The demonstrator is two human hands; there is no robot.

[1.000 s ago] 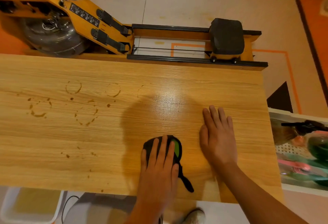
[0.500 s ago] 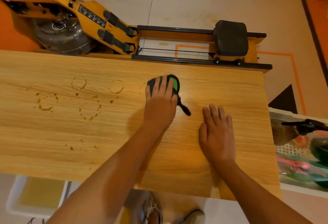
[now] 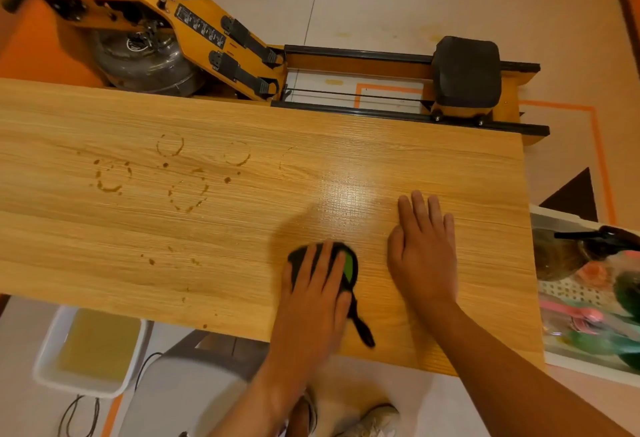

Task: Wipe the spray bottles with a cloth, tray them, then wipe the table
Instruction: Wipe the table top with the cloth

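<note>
One cloth (image 3: pixel 348 265) under left hand (image 3: pixel 311 301), right hand (image 3: pixel 424 256) beside, near table (image 3: pixel 104 256) edge

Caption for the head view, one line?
Left hand presses a black-and-green cloth on the table, right hand flat beside it; brown ring stains unwiped at left.

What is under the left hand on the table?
A dark cloth with a green patch lies under the left hand, pressed on the table, its strap trailing out. The hand covers most of the cloth; any stain beneath is hidden.
</note>
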